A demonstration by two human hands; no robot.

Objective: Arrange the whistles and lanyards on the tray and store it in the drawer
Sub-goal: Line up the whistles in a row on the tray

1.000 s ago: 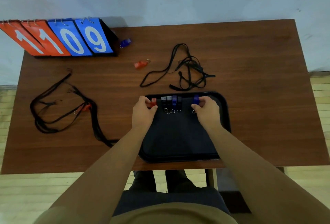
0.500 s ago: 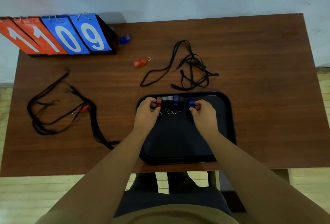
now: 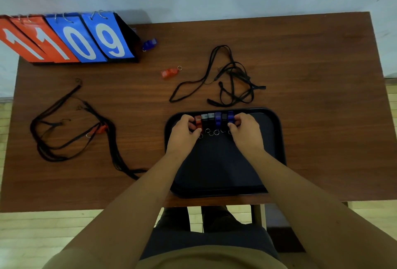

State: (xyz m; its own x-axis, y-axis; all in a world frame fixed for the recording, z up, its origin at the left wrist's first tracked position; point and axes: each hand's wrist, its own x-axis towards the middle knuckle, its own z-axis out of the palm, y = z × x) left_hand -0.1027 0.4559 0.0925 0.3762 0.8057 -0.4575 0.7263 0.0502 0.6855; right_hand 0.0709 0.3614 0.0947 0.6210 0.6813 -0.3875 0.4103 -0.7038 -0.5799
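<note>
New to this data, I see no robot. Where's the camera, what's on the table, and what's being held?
There is no machine here. A person works with bare hands, and the single picture comes from a wide-angle camera worn on their head. It looks down, so the arms enter from the bottom.

A black tray sits at the near edge of a wooden table. Along the tray's far side stands a row of whistles. The left hand grips the red whistle at the row's left end. The right hand pinches the blue whistle at its right end.

Several things lie off the tray:
- a stray red whistle
- a stray blue whistle beside a flip scoreboard reading 1109
- a lanyard tangle just behind the tray
- a bigger lanyard bundle at the left, with a tangled red whistle in it
</note>
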